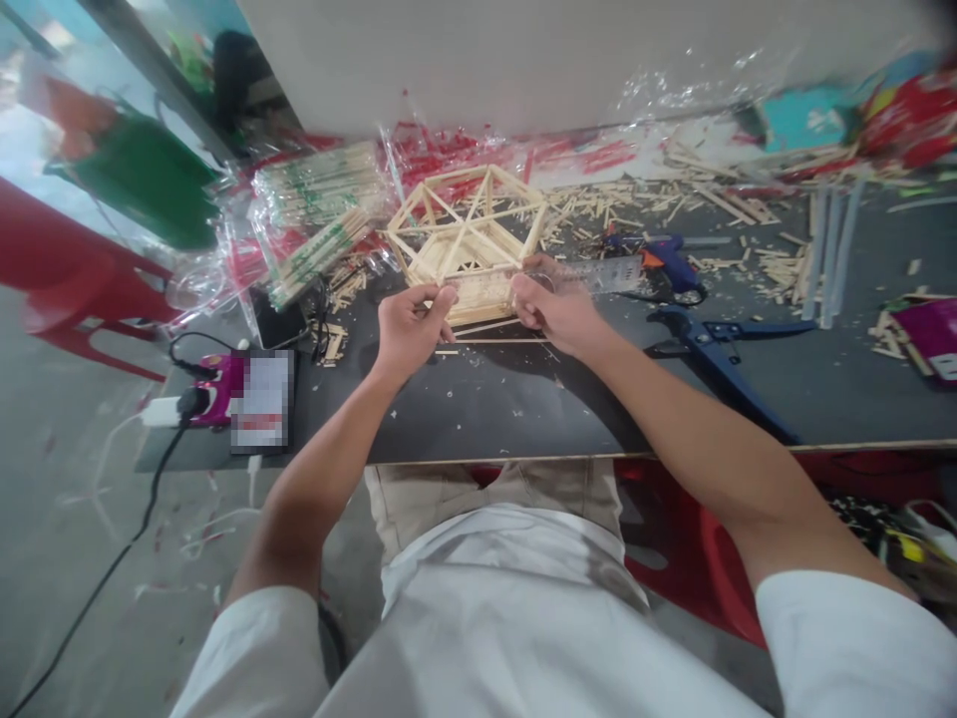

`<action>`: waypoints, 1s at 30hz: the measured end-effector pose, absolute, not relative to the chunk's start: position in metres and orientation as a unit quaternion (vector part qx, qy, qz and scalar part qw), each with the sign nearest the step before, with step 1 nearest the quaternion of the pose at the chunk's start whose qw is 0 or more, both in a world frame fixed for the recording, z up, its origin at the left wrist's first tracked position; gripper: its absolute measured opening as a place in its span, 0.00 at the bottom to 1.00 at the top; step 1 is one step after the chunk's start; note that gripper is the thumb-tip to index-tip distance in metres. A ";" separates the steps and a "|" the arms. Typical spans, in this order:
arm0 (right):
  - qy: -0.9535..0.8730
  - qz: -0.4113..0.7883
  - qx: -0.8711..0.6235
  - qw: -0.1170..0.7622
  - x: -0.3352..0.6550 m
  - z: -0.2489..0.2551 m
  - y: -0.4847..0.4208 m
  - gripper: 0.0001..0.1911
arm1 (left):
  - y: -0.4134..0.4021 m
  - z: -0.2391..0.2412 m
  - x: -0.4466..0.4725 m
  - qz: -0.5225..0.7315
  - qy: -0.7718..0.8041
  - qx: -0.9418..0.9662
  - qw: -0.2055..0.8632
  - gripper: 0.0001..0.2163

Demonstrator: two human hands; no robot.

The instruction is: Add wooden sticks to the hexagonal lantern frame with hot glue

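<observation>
A frame model glued from pale wooden sticks (489,227) stands on the dark table in front of me. Across its near side lies a clear ruler (614,275), its far end sticking out past my right hand. My left hand (411,324) is closed, thumb and forefinger pinching the ruler's left part at the model's near left corner. With bent fingers my right hand (557,304) grips the ruler further along, close to the model's right corner. Thin loose sticks (497,337) lie just below the model. Parts of the model's near side are behind the ruler and fingers.
Right of the model lie a blue glue gun (673,267), a dark blue cutter (718,364) and clear glue sticks (833,254). Wrapped stick bundles (321,249) are at left, above a phone (261,399) and purple power strip (216,389). Stick offcuts (598,204) litter the back.
</observation>
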State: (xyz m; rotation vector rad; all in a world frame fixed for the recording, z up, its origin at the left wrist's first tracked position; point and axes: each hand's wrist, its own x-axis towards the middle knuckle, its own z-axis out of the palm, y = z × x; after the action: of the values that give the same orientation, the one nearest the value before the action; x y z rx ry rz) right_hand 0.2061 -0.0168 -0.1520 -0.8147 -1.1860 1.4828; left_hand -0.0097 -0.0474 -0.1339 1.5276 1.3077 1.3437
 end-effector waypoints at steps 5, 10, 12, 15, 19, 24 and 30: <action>-0.494 0.621 -0.330 0.511 0.206 -0.156 -0.014 0.34 | -0.048 -0.132 -0.010 0.510 0.510 0.596 0.354 0.25; -0.497 0.623 -0.328 0.506 0.206 -0.158 -0.012 0.34 | -0.046 -0.133 -0.012 0.509 0.513 0.597 0.347 0.25; -0.499 0.624 -0.329 0.503 0.206 -0.157 -0.012 0.34 | -0.046 -0.134 -0.012 0.508 0.514 0.601 0.342 0.25; -0.502 0.626 -0.325 0.500 0.205 -0.154 -0.013 0.35 | -0.045 -0.134 -0.012 0.513 0.516 0.598 0.335 0.25; -0.497 0.636 -0.321 0.496 0.206 -0.153 -0.014 0.35 | -0.046 -0.133 -0.011 0.517 0.513 0.600 0.332 0.25; -0.479 0.663 -0.318 0.478 0.210 -0.154 -0.012 0.36 | -0.045 -0.136 -0.010 0.518 0.515 0.603 0.319 0.25; -0.474 0.674 -0.312 0.473 0.212 -0.157 -0.010 0.36 | -0.044 -0.135 -0.010 0.527 0.511 0.596 0.325 0.26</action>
State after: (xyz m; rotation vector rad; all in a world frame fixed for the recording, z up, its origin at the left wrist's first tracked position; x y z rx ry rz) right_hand 0.2120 -0.0100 -0.1570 -0.7630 -1.1610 1.6482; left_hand -0.0100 -0.0443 -0.1349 1.5610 1.3402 1.3822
